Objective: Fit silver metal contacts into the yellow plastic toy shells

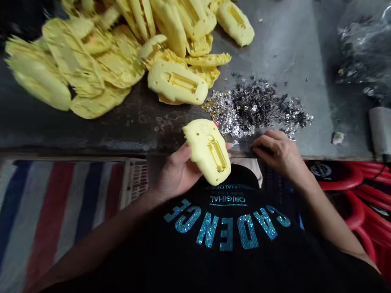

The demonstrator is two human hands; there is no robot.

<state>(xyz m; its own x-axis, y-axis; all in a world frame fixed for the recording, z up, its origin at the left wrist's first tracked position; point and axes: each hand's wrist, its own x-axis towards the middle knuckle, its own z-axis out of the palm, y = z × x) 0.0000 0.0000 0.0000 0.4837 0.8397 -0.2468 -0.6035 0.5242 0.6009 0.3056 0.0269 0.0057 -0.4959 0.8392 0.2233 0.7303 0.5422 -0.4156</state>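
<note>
Plastic shell (208, 151), yellow, gripped in the left hand (177, 173); right hand (276, 156) loosely curled, empty, just beside the metal scraps (256, 110), more shells (177, 81) piled ahead of the left.

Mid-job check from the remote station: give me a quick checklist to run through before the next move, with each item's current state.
1. Left hand on the yellow plastic housing: ok, it holds the housing up off the table.
2. Right hand empty: cannot tell, its curled fingers could hide something small.
3. Right hand clear of the silvery metal flakes: cannot tell, it sits right at the heap's edge.
4. Another housing in reach: ok, one lies at the front of the yellow housing pile.
5. Table free of stray flakes: not ok, specks lie around the heap.
</note>
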